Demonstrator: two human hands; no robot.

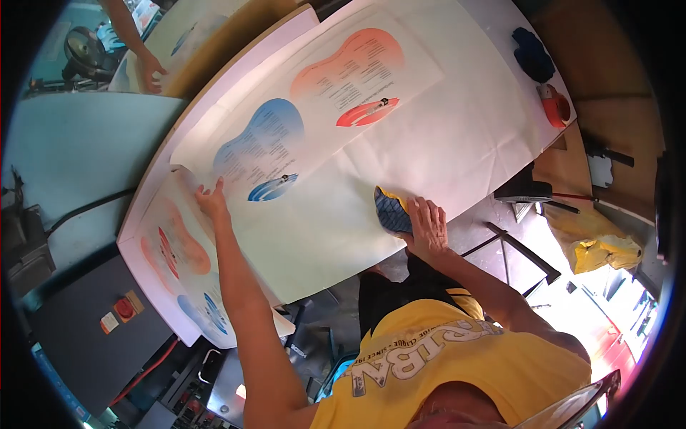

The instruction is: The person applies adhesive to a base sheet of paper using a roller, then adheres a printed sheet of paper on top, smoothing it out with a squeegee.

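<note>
My right hand (427, 227) is closed round a dark blue quilted pad with a yellow edge (392, 212), which rests on a large white sheet (321, 236). Over at the left, my left hand (211, 198) touches the edge of a printed sheet with its fingers apart and nothing held. That sheet bears a blue rounded shape (261, 136) and a red one (350, 61), each with small text and a striped oval. Beneath my left arm lies another printed sheet (194, 243) with red and blue shapes.
At the table's far right are a dark blue cloth (533, 55) and a red roll (554, 107). A dark cabinet with a red switch (124, 309) stands lower left. Another person's hand (151, 71) shows at the upper left. A yellow bag (606, 252) is at the right.
</note>
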